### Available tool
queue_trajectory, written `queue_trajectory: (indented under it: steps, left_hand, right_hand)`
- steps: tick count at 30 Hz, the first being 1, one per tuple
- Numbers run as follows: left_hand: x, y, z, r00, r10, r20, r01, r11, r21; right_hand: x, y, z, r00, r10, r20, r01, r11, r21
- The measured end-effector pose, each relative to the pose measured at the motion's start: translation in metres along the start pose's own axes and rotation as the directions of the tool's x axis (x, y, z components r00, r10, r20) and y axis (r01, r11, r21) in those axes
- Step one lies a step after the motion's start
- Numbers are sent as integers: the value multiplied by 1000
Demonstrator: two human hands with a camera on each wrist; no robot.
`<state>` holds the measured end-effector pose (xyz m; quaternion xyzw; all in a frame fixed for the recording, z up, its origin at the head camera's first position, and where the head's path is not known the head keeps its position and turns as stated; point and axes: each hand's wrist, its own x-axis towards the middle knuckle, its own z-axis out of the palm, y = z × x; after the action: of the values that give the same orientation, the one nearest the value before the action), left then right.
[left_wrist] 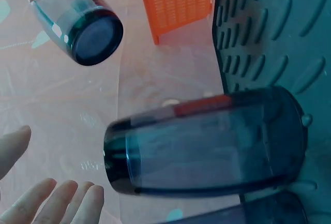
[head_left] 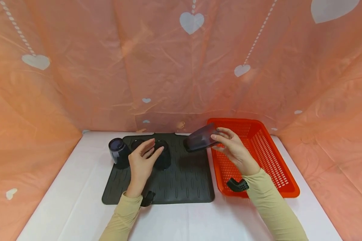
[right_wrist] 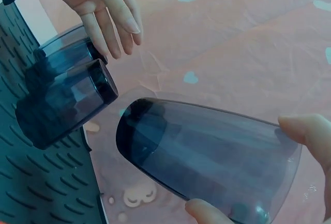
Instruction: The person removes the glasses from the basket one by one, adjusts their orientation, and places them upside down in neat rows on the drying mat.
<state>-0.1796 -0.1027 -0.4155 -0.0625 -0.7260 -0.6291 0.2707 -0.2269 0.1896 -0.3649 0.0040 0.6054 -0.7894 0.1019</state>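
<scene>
My right hand grips a dark tinted drinking glass near its rim, between thumb and fingers. That glass is tilted in the air between the mat and the basket, its thick base towards the left. My left hand hovers over the mat, holding nothing, with thumb and fingers apart. Around it, tinted glasses stand upside down: one at the left, one behind partly hidden by the fingers, one at the right. In the right wrist view the left fingers are near the bases of two glasses.
The black ridged drying mat lies on a white-covered table. An orange-red perforated basket stands to its right, under my right hand. A pinkish-orange sheet with hearts encloses the back and sides.
</scene>
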Motion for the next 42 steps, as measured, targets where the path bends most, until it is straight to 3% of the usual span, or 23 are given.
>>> queue_trajectory:
  steps: [5, 16, 27, 42]
  left_hand:
    - [1, 23, 6, 996, -3, 88, 5, 1000, -23]
    - [4, 27, 20, 977, -40, 211, 65, 991, -114]
    - [5, 29, 32, 961, -52, 270, 96, 984, -150]
    - [8, 27, 44, 931, -106, 350, 204, 945, -255]
  right_hand:
    - [0, -1, 2, 1000, 7, -27, -5, 999, 47]
    - [-1, -3, 3, 999, 29, -27, -24, 983, 184]
    - [-4, -2, 9, 999, 40, 1, -39, 978, 203]
    - [-8, 3, 14, 996, 36, 81, -51, 980, 190]
